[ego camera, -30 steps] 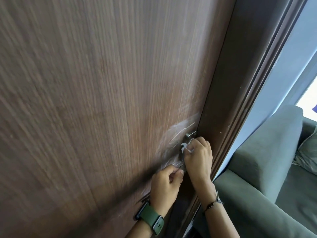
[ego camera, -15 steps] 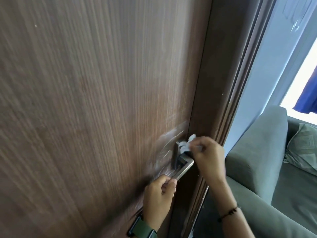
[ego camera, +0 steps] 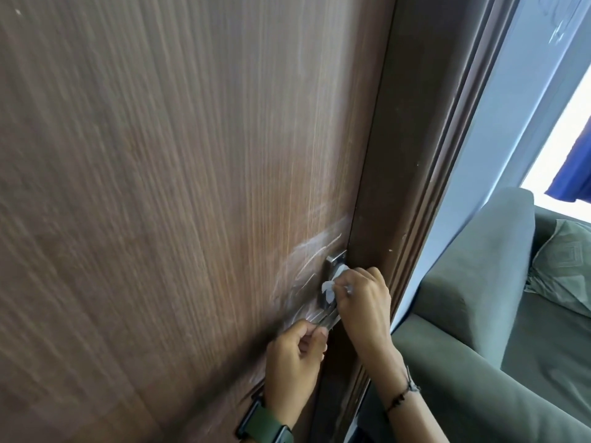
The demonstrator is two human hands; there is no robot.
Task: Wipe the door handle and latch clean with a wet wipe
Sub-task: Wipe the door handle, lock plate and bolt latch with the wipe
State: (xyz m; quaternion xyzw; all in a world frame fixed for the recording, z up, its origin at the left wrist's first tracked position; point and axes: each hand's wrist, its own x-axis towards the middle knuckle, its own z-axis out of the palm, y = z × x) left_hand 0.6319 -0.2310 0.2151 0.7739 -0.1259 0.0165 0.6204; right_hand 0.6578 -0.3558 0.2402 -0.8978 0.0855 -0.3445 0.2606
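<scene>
Door handle: metal lever on a silver plate, fixed at the right edge of the door, low in our view. We take it as the landmark for every entry below.

Door: dark brown wood grain, spreading left of and above the handle; pale whitish scuffs lie on the panel just left of the handle.

Door frame: dark brown moulded wood, running just right of the handle.

Sofa: grey-green upholstery, well to the right of the handle, beyond the frame; a patterned cushion lies on it.

Curtain: blue, far right of and above the handle, against a bright window.

Right hand: reaches up from below with its back toward us, fingers curled and pinching the wet wipe against the plate just above the lever.

Left hand: just below the handle, knuckles toward us, thumb and fingers curled round the lever's free end.

Watch: green strap, on the left wrist, below the handle.

Bracelet: dark beads, on the right wrist, below and right of the handle.

Wet wipe: white, crumpled, pressed on the plate at the lever's root; we see only the part left of the right fingers.
</scene>
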